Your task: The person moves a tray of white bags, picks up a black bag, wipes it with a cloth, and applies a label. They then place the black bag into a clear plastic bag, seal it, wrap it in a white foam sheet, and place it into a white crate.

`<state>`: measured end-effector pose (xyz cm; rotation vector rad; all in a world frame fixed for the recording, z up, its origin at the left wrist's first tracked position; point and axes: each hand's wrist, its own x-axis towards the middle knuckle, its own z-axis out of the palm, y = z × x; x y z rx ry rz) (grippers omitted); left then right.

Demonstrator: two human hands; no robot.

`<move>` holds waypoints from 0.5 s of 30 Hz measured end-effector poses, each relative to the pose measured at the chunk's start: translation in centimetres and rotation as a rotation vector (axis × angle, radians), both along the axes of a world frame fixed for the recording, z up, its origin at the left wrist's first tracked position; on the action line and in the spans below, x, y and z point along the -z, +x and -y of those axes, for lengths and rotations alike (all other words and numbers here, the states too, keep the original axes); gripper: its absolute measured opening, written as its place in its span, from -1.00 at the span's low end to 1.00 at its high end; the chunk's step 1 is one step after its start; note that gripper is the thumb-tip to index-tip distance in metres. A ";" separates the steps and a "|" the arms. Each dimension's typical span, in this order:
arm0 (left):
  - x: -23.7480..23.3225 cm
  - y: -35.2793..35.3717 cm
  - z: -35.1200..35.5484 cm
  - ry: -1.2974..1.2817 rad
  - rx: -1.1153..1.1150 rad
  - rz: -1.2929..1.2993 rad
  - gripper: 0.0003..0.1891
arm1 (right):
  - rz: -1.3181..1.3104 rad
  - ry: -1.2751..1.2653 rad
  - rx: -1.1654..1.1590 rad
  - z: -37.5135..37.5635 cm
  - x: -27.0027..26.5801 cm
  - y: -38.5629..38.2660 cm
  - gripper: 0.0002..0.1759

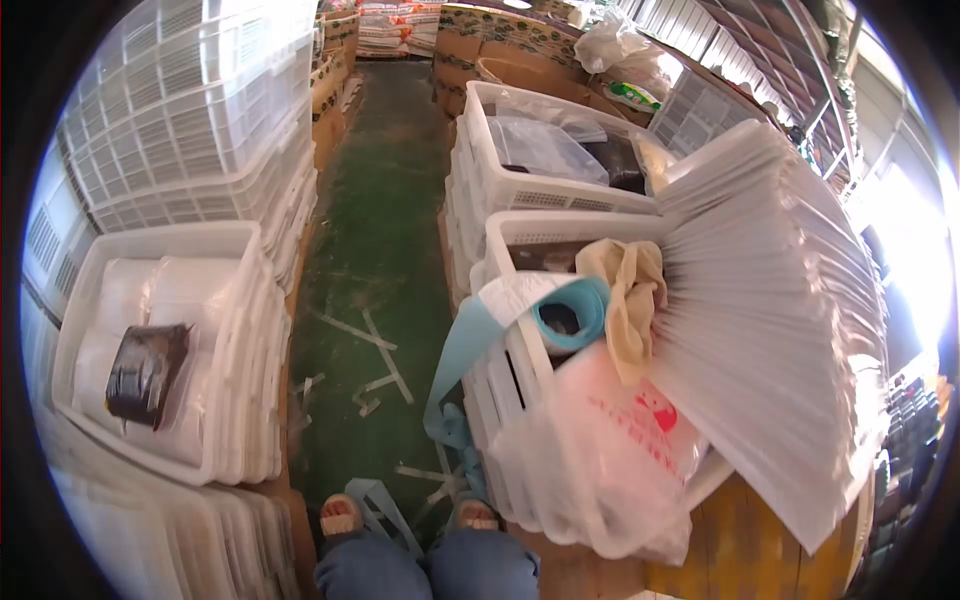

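Neither of my hands shows in this view. At the right, a white crate [540, 222] tops a stack of crates. On its near edge sits a roll of light blue strip [590, 305], its loose end trailing down to the floor. A crumpled beige cloth [630, 320] lies beside the roll. Below it hangs a translucent plastic bag [600, 450] with red print. A thick fanned stack of white plastic sheets or bags [770, 300] leans over the crate from the right.
On the left, a crate [240, 240] holds clear bags and a dark wrapped package [150, 372]. Tall crates [190, 110] rise behind it. A green floor aisle [370, 200] with tape scraps runs between the stacks. Cardboard boxes [520, 40] stand at the back. My feet [340, 512] are below.
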<state>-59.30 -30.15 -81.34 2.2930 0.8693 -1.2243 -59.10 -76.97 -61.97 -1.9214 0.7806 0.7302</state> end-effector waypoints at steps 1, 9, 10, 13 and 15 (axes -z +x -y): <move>-0.1 0.8 0.1 0.002 0.002 -0.009 -0.65 | -0.020 -0.010 0.000 0.2 -0.1 0.4 -0.57; -1.4 2.0 0.3 0.027 0.071 0.017 -0.65 | -0.034 -0.064 -0.119 2.2 0.2 -0.3 -0.56; -1.8 1.9 0.3 0.033 0.077 0.023 -0.65 | -0.036 -0.080 -0.150 2.7 0.2 -0.8 -0.56; -3.9 1.5 0.4 0.072 0.137 0.077 -0.65 | -0.058 -0.123 -0.278 4.3 0.1 -1.9 -0.55; -7.3 2.6 1.4 0.110 0.145 0.247 -0.65 | -0.076 -0.158 -0.418 5.4 -0.6 -1.8 -0.55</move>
